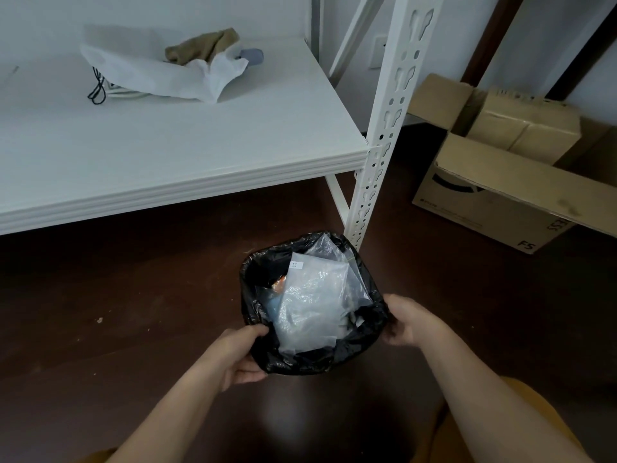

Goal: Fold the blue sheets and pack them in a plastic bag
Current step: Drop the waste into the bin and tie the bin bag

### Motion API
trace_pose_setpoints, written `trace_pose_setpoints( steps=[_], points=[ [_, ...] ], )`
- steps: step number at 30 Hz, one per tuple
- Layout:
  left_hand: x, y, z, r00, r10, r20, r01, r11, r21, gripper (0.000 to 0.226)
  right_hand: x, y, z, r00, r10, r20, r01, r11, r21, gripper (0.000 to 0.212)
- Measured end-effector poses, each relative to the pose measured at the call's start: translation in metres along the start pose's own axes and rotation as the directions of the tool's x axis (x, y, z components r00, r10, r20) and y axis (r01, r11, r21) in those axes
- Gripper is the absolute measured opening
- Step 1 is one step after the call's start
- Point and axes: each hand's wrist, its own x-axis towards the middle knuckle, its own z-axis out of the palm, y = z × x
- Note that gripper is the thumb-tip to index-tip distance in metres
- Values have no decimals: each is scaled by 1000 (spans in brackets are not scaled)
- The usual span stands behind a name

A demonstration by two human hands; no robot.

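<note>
A bin lined with a black plastic bag (257, 315) stands on the dark floor below me. Inside it lie clear plastic bags (310, 295), and a bit of blue (272, 304) shows under them. My left hand (242, 354) grips the black liner at the bin's near left rim, thumb over the edge. At the right rim, my right hand (409, 320) holds the liner with its fingers curled round the edge. No blue sheet lies spread out anywhere in view.
A white shelf (173, 142) runs across the upper left, carrying a white fabric bag (160, 71), a tan cloth (203, 45) and a black cord (96, 90). Its perforated post (384, 128) stands just behind the bin. Cardboard boxes (500, 182) sit on the floor at right.
</note>
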Motion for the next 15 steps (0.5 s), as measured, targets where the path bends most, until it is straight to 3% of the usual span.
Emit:
trace_pose_setpoints(
  steps=[7, 12, 15],
  points=[
    [-3, 11, 0, 973, 229, -11, -229, 966, -117, 14, 5, 4, 0, 999, 45, 1, -45, 999, -20, 11],
    [-2, 19, 5, 954, 269, 132, -180, 866, -466, 13, 1, 1, -1, 997, 77, 0, -77, 997, -2, 13],
    [-1, 22, 9, 939, 309, 154, -191, 837, -512, 18, -1, 0, -1, 995, 96, 2, -96, 995, 19, 12]
  ],
)
